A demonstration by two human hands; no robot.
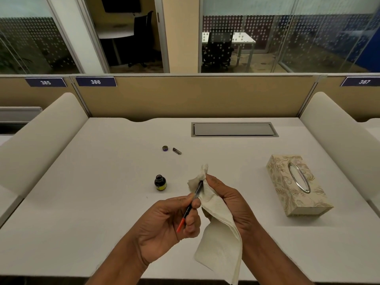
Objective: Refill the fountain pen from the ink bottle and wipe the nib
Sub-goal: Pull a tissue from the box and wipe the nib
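Partition tags read 385, 386 [95,81], 387; white worktop [102,182]. Left grip [164,221] pinches fountain pen [190,206]; right grip [228,200] clasps tissue [220,229] around nib, probably; ink bottle [160,182] label unreadable.

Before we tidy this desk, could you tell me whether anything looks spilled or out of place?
No spill shows. The ink bottle stands upright but uncapped, its cap lying apart, farther back on the desk beside a small dark pen part.

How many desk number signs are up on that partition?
3: sign 385 at far left, sign 386 beside it, sign 387 at far right, cut by the frame edge.
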